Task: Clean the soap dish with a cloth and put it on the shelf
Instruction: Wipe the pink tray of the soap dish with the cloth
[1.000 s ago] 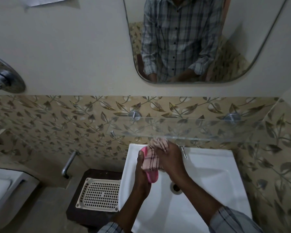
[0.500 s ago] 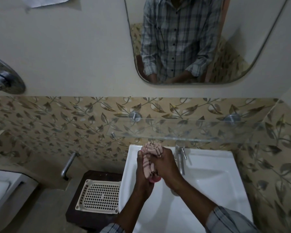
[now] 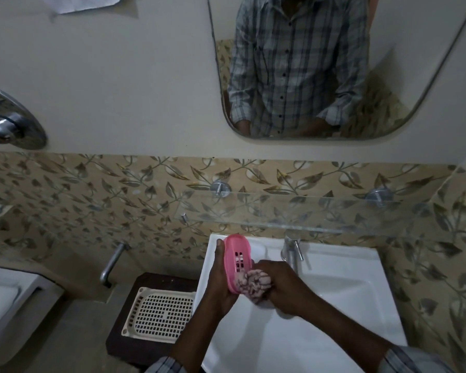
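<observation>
A pink slotted soap dish (image 3: 237,258) stands tilted on edge over the left part of the white sink (image 3: 334,305). My left hand (image 3: 219,278) grips it from the left, thumb at its upper rim. My right hand (image 3: 283,286) holds a bunched pink striped cloth (image 3: 254,284) pressed against the dish's lower end. A glass shelf (image 3: 293,211) hangs on the tiled wall just above the sink, with nothing on it.
A chrome tap (image 3: 291,251) rises behind my right hand. A cream perforated tray (image 3: 159,314) lies on a dark stand left of the sink. A mirror (image 3: 334,63) hangs above the shelf, and a chrome wall fitting (image 3: 8,122) sits at the far left.
The cloth slid from the dish's top down to its lower end, uncovering the pink slotted face. Both hands dropped slightly toward me.
</observation>
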